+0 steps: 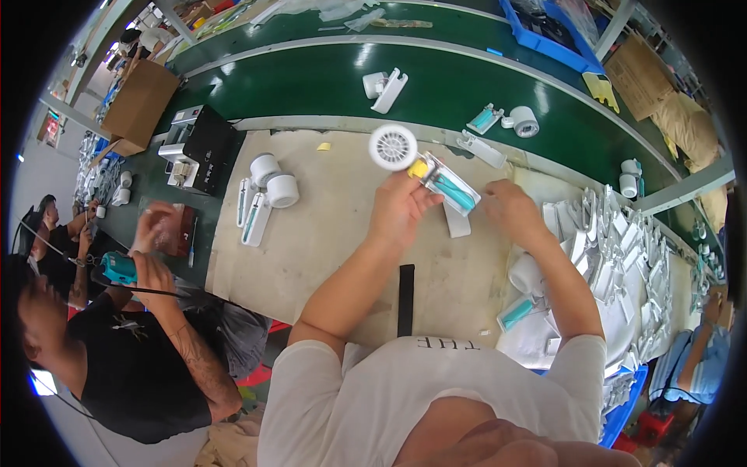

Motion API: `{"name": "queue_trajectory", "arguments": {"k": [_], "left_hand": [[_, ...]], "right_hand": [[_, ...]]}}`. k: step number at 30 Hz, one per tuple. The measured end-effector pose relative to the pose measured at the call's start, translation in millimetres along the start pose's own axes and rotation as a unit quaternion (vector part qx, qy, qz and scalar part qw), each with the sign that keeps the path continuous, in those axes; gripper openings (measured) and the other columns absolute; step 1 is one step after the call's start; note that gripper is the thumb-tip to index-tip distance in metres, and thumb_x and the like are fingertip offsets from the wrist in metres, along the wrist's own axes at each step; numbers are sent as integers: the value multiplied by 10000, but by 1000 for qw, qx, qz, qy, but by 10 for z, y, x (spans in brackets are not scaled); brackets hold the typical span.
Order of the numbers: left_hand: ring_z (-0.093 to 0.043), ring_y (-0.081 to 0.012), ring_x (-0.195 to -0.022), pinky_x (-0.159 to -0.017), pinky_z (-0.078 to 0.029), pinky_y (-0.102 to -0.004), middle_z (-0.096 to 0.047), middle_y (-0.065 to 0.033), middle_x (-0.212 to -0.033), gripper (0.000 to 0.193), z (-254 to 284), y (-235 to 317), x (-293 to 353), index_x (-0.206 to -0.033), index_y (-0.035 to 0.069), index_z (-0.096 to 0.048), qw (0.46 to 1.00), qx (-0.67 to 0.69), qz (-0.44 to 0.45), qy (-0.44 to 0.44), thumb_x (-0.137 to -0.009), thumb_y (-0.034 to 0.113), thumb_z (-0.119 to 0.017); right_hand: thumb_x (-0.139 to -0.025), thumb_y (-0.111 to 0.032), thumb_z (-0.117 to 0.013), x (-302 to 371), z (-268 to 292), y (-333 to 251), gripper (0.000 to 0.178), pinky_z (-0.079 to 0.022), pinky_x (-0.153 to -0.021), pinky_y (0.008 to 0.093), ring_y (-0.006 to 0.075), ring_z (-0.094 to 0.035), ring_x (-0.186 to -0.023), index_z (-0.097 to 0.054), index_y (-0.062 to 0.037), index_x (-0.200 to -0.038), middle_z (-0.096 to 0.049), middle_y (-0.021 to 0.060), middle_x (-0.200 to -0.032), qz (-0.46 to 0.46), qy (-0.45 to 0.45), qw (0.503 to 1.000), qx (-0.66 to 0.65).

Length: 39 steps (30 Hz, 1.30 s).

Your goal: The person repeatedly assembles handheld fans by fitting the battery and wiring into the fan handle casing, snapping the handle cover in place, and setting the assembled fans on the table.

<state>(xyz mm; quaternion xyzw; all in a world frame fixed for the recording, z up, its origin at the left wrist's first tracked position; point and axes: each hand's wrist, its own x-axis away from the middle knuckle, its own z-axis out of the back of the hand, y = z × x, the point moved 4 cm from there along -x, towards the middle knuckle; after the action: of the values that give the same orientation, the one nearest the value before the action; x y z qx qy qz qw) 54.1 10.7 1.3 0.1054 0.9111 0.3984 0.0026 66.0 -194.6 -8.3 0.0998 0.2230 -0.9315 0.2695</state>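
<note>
My left hand (391, 216) is closed around a small handheld fan (393, 147). Its white round grille points away from me, a yellow piece (419, 168) shows at the neck, and the opened white handle bares a teal battery cell (454, 191). Close to the handle's far end is my right hand (511, 212), fingers curled together; what they pinch, if anything, is hidden. Beneath the handle a white cover (457, 222) shows in part. A white handle shell (482, 149) lies just beyond my hands.
Two fan units (268, 191) lie at left on the beige mat (327, 257). A heap of white shells (615, 257) fills the right. More fans (523, 122) rest on the green belt (296, 89). A black machine (198, 152) stands left, beside a co-worker holding a teal tool (119, 267).
</note>
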Motion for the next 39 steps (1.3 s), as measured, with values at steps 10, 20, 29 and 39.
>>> {"name": "queue_trajectory", "arguments": {"k": [10,20,29,39], "left_hand": [[-537,-213,-1037,-818,-474,-332,-483,-157,-1233,363,83,211,10,-1231,3,-390,991,10,-119,52,-898,146,-400],[-546,-203,-1030,-820,-476,-328,-508,-149,-1205,351,74,142,56,-1208,2,-421,997,6,-61,50,-901,171,-420],[-554,-190,-1023,-790,-495,-308,-521,-138,-1190,346,-4,182,61,-1201,6,-430,998,19,-66,4,-902,179,-452],[-541,-187,-1044,-898,-432,-345,-532,-102,-1175,344,89,68,42,-1213,15,-427,991,38,-112,67,-890,120,-479]], "right_hand": [[-736,-225,-618,-330,-385,-217,475,-461,-760,417,348,-551,-921,-471,11,-1121,-515,194,-1071,-113,-192,972,69],[-723,-30,-664,-371,256,-721,367,-452,-718,259,145,-559,-788,-490,-67,-1044,-577,49,-891,-74,61,974,-207],[-756,-59,-643,-509,213,-452,285,-421,-689,233,93,-518,-734,-504,-36,-1003,-564,19,-783,-183,65,894,-404],[-635,-129,-703,-511,436,-1181,647,-464,-778,344,276,-500,-883,-456,-80,-1231,-515,120,-1186,60,119,989,67]]}}
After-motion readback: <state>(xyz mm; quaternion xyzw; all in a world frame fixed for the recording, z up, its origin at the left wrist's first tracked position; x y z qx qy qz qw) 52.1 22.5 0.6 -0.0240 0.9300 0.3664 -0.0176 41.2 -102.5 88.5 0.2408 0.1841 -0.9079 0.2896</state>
